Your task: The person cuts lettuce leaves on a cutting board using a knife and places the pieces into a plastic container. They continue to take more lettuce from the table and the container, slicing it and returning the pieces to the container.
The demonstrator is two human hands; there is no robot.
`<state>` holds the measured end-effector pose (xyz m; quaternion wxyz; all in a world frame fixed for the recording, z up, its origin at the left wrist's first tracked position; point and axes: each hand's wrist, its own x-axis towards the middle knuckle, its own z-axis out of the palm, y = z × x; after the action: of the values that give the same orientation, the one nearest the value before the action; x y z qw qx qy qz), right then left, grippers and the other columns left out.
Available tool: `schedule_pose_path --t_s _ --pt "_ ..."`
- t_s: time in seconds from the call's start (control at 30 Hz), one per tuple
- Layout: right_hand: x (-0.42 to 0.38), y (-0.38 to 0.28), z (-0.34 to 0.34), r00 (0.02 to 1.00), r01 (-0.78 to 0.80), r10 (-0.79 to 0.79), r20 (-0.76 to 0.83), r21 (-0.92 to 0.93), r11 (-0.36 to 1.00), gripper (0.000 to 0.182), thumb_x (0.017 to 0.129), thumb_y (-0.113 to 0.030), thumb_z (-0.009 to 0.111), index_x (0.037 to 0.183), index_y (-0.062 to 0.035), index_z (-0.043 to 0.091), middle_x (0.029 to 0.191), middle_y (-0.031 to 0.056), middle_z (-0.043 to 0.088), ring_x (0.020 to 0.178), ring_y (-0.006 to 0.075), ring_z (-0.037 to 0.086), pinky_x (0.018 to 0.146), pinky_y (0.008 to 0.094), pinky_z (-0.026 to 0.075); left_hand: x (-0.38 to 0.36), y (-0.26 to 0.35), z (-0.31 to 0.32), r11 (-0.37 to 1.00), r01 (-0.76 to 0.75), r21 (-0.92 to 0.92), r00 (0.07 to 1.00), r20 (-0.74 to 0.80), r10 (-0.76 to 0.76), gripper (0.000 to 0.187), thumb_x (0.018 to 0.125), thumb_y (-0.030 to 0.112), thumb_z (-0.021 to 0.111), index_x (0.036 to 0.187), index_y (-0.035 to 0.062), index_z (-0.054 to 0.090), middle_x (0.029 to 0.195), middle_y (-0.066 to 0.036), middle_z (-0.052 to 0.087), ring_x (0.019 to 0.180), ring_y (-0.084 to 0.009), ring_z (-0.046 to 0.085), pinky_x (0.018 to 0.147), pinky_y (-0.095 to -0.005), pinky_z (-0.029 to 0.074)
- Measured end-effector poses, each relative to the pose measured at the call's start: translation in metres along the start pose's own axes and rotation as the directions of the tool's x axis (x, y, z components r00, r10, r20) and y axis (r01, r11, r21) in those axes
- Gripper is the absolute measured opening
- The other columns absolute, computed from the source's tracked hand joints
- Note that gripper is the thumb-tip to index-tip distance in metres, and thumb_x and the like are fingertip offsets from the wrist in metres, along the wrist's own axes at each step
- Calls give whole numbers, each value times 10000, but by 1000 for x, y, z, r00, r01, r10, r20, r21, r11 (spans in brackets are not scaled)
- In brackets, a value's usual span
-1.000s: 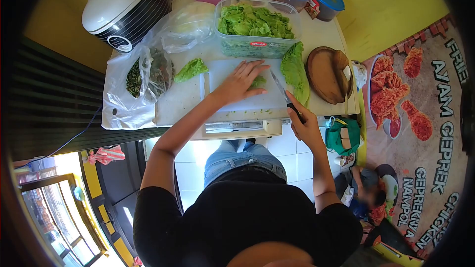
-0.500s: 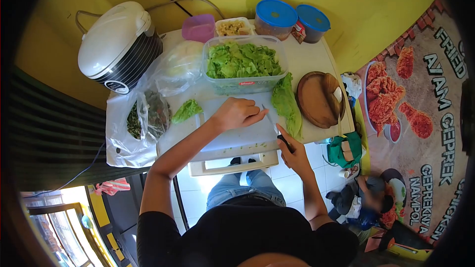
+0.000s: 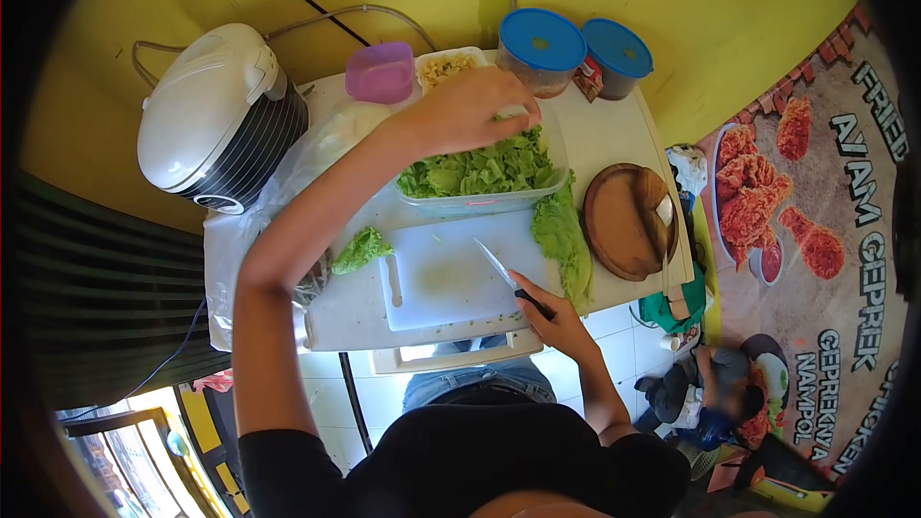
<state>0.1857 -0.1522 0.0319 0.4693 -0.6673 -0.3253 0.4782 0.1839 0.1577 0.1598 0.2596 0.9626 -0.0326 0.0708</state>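
Note:
My left hand (image 3: 480, 110) is over the far side of a clear plastic container (image 3: 480, 203) of cut lettuce (image 3: 460, 171). Its fingers are bent, with a gap between thumb and forefinger; part of them is hidden behind the hand. My right hand (image 3: 556, 319) grips a knife (image 3: 499, 266) by its black handle, blade pointing up and left over the white cutting board (image 3: 470, 293). A wet greenish patch and small green bits mark the board. Whole lettuce leaves (image 3: 566, 245) lie along its right side, and a smaller leaf (image 3: 362, 250) sits at its left.
A round wooden mortar with a pestle (image 3: 614, 221) stands at right. A rice cooker (image 3: 216, 120), plastic bags (image 3: 278, 201), a purple tub (image 3: 380, 74) and blue-lidded containers (image 3: 542, 38) surround the work area. Another person (image 3: 715, 388) is low down at the right.
My left hand has moved from above the board up and away, to over the lettuce container. The right hand with the knife has shifted slightly lower, and the view has tilted a little.

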Motion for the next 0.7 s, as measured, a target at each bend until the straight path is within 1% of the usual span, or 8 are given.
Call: schedule_pose_path --t_s 0.03,0.07,0.13,0.27,0.47,0.53,0.67,0.7 --pt "2 -1 0 1000 10 -10 3 9 1000 475 974 -116 554 1431 -225 484 730 -52 403 661 61 341 604 195 333 -2 -4 7 990 -122 66 989 87 117 426 1001 451 436 1241 156 627 1307 -168 545 1249 -331 482 1088 -434 344" --pt "3 -3 0 1000 20 -20 7 21 1000 474 974 -115 553 1431 -220 485 734 -54 404 662 60 345 606 194 335 -13 -14 28 991 -119 67 990 85 113 426 1001 451 436 1241 156 627 1307 -168 545 1249 -331 482 1088 -434 344" --pt "6 -5 -1 1000 9 -9 8 19 1000 470 975 -116 551 1431 -215 485 734 -54 409 664 57 349 608 193 339 -37 -40 71 980 -120 160 958 278 71 551 1000 548 324 1384 204 516 1511 -181 338 1406 -329 306 1168 -521 164" --pt "7 -3 -4 1000 -12 12 -6 38 999 462 977 -121 547 1429 -201 488 739 -58 426 667 51 362 610 190 349 -32 -41 64 989 -38 145 873 487 -38 588 1003 581 245 1488 270 362 1584 -161 160 1472 -331 134 1189 -527 89" --pt "8 -9 -6 1000 -17 17 -17 1 1000 462 974 -132 553 1426 -204 491 752 -49 452 671 48 373 611 189 354 -23 -19 37 1000 -10 -13 941 339 14 464 926 466 551 1318 221 588 1466 -172 411 1386 -339 336 1169 -493 193" --pt "11 -8 -6 1000 -20 19 -14 -21 1000 463 973 -131 554 1426 -202 490 756 -44 461 670 49 375 616 189 360 -20 -8 26 998 -28 62 964 264 11 420 835 425 669 1186 194 677 1354 -133 539 1273 -312 471 1097 -471 319" --pt "13 -6 -4 999 40 -41 -11 -88 995 466 971 -126 557 1426 -193 487 776 -29 488 681 53 389 635 190 382 -44 11 11 998 -3 68 987 162 -8 352 838 375 687 1124 169 694 1269 -96 600 1175 -292 547 999 -441 418" --pt "12 -3 -3 998 54 -56 -17 -109 993 466 970 -124 558 1425 -190 487 787 -25 494 692 54 393 642 189 386 -55 20 6 990 -71 123 994 -71 80 302 839 335 690 1076 149 700 1215 -94 618 1102 -296 579 956 -425 446"
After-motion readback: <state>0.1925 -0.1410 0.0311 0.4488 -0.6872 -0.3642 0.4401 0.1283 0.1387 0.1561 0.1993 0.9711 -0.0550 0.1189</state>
